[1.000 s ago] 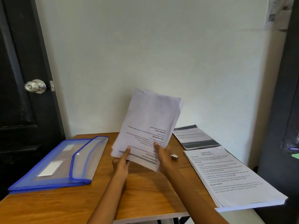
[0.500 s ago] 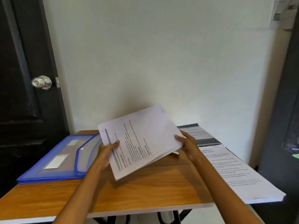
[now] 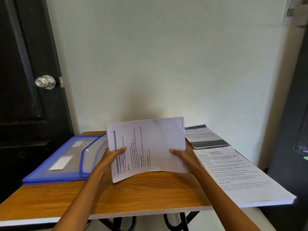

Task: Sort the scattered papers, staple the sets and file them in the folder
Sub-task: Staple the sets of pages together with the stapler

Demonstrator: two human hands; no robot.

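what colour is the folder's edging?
Blue edging on a see-through plastic folder, lying on the table's left side; clearest in the head view.

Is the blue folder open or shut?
Open. The blue folder lies flat on the table, its translucent flap folded back, clear of the front pocket.

Fingers (image 3: 177, 151) largely behind held papers (image 3: 150, 145).

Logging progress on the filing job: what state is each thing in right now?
Held paper set: lifted off the table, turned sideways, sagging.
Left hand: grips its left edge.
Right hand: grips its right edge.
Blue folder: flat, flap open.
Paper stack: flat, overhanging the table edge.
Dark-banded sheets: flat.
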